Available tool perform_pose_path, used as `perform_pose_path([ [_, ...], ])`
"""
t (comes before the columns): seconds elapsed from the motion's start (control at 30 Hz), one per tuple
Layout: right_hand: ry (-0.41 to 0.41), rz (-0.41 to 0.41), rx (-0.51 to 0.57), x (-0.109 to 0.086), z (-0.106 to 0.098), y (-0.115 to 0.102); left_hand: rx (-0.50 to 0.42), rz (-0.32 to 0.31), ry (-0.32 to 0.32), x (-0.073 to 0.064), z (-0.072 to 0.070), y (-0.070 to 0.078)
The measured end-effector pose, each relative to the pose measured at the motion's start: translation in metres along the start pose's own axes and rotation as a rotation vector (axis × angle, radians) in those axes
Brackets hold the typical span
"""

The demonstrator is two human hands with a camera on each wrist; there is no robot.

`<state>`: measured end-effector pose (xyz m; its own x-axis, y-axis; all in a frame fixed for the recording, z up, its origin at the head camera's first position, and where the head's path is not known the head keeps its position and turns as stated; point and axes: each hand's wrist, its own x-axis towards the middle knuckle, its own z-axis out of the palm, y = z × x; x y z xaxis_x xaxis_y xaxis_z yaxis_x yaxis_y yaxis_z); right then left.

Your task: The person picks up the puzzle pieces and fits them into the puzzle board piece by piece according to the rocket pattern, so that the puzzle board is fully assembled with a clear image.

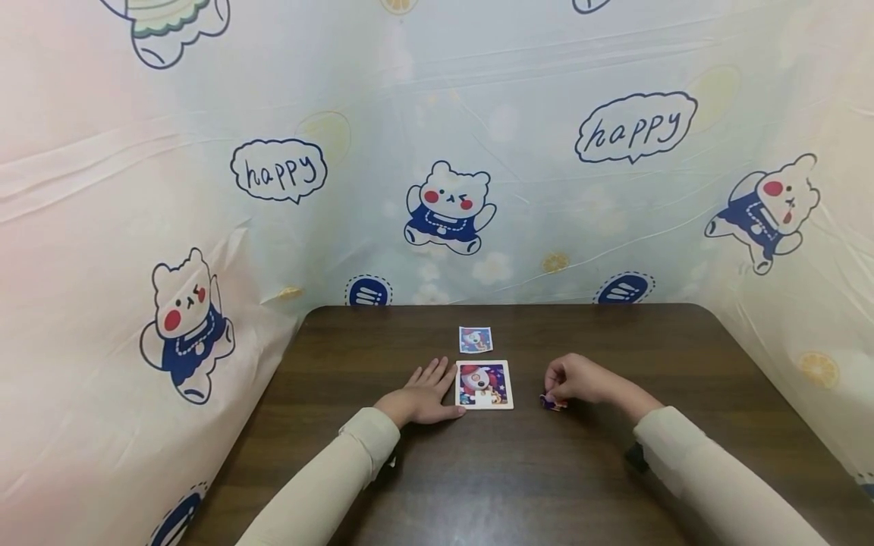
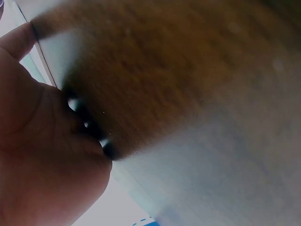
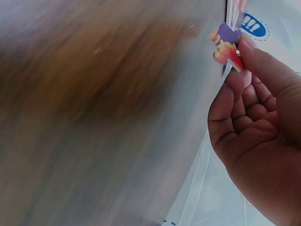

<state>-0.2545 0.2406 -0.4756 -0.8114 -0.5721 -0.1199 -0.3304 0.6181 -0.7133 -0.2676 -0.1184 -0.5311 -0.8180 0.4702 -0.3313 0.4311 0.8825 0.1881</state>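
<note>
A square jigsaw puzzle (image 1: 471, 377) in a white frame lies mid-table, showing a white and red figure on purple. Pale backing shows through a gap in its lower part. My left hand (image 1: 425, 396) rests palm down on the tabletop at the puzzle's left side, fingers extended, with the thumb by the lower left corner. To the right of the puzzle, my right hand (image 1: 576, 379) pinches a small jigsaw piece (image 3: 227, 44) between thumb and index finger, close to the tabletop. Purple, yellow and red colour that piece; its other fingers curl toward the palm.
A small printed picture card (image 1: 476, 340) lies just beyond the puzzle with a similar image. The dark brown wooden table (image 1: 471, 485) has rounded far corners. Pale cloth (image 1: 451, 114) printed with bears and "happy" bubbles hangs behind and at both sides.
</note>
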Motion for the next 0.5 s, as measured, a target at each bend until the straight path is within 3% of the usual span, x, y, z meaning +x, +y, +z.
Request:
perform_pose_path([
  [0.5,0.003,0.003,0.046,0.035,0.009,-0.026,-0.008,-0.001,0.005,0.005,0.003,-0.003],
])
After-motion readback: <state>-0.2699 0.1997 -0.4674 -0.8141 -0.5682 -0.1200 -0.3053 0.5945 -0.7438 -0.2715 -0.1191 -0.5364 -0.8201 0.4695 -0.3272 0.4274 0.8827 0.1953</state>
